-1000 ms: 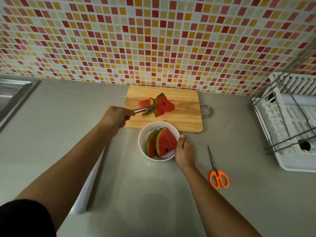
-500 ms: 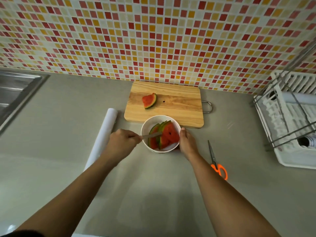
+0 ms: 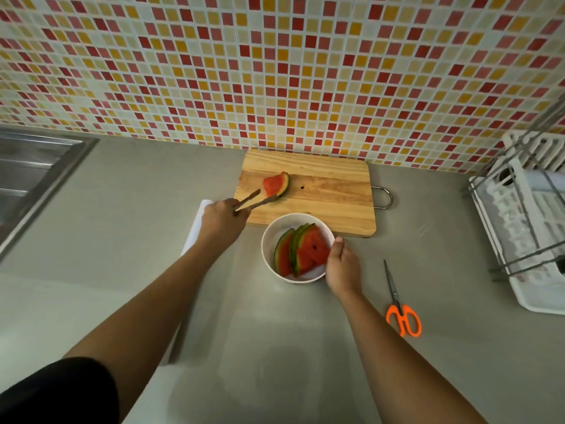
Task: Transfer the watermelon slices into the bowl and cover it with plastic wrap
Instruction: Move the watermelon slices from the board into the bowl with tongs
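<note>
The left hand (image 3: 223,220) is clenched round the handles of a pair of metal tongs (image 3: 250,201), whose arms are spread; one serrated tip touches the near edge of a small red watermelon slice (image 3: 276,184) with green rind, the other tip stands apart to its left. That slice lies flat on the left part of a rectangular wooden cutting board (image 3: 324,194) with a metal loop handle. The right hand (image 3: 342,266) grasps the right side of a round white bowl (image 3: 268,237), thumb on the rim. The bowl sits just in front of the board and holds several watermelon slices (image 3: 312,252) leaning on edge. A white roll of plastic wrap (image 3: 195,229) lies on the grey worktop (image 3: 275,347), partly hidden under the left forearm. Orange-handled scissors (image 3: 402,315) lie to the right, a white dish rack (image 3: 526,240) further right, a steel sink (image 3: 33,166) far left.
</note>
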